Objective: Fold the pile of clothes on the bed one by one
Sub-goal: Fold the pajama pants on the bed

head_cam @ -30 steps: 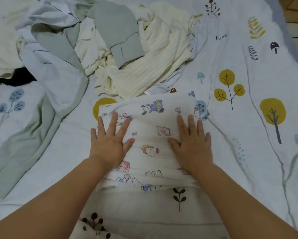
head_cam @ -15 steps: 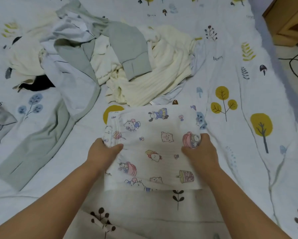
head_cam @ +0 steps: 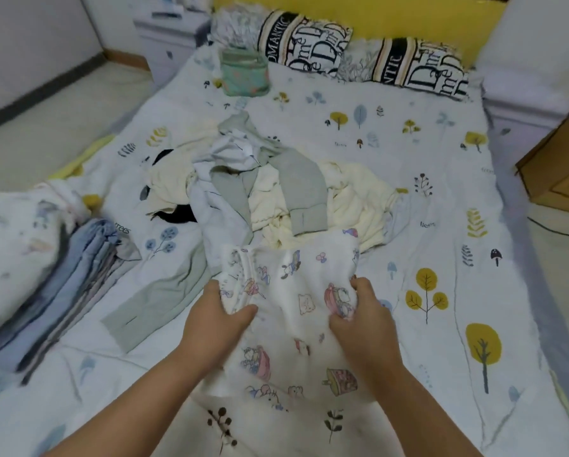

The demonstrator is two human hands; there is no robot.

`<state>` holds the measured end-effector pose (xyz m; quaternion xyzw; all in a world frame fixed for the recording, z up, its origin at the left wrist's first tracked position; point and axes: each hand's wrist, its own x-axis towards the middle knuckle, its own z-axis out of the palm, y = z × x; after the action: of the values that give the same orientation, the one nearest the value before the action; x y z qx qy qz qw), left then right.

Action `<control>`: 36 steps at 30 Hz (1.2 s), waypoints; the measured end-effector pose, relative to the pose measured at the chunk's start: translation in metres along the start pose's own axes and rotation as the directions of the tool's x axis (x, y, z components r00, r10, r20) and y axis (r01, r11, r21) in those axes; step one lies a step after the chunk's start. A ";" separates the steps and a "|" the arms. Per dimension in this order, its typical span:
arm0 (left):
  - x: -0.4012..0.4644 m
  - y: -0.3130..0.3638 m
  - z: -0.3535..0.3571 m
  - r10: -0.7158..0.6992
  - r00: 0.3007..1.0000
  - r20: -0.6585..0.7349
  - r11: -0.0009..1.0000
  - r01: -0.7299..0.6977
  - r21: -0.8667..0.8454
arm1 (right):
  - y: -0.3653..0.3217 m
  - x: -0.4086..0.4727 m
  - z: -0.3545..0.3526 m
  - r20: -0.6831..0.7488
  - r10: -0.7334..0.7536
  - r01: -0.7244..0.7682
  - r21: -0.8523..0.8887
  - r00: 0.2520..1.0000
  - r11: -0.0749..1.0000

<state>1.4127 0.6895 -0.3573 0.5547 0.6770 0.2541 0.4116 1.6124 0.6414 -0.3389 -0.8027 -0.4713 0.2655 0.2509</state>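
Observation:
A folded white garment with cartoon prints [head_cam: 293, 301] is lifted off the bed in front of me. My left hand [head_cam: 215, 319] grips its left edge and my right hand [head_cam: 362, 319] grips its right edge, fingers curled under the cloth. Behind it lies the unfolded pile [head_cam: 269, 189]: a grey-green jacket, cream knitwear, pale blue cloth and something black. One grey-green sleeve [head_cam: 154, 308] stretches toward the near left.
A stack of folded blue and grey clothes [head_cam: 78, 275] sits at the left beside a rolled quilt [head_cam: 12, 245]. Two lettered pillows [head_cam: 368, 57] and a green pouch [head_cam: 245, 74] lie at the head. A wooden cabinet [head_cam: 560, 173] stands right of the bed.
My hands went from pressing flat on the printed garment to gripping its two sides and lifting it. The camera tilted up, bringing the pillows and folded stack into view.

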 end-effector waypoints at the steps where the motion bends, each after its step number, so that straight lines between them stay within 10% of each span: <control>1: -0.004 0.005 -0.010 -0.006 1.000 -0.029 1.000 0.006 -0.017 | -0.011 -0.001 -0.005 0.016 -0.022 0.022 -0.004 1.000 1.000; 36: -0.001 -0.139 -0.355 -0.370 0.824 -0.428 0.880 0.164 -0.446 | -0.387 -0.043 0.205 0.408 -0.484 0.563 -0.095 0.774 0.821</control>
<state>1.0393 0.6927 -0.2796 0.2736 0.7681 0.4570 0.3555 1.2172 0.8002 -0.2287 -0.5966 -0.7406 0.2776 0.1362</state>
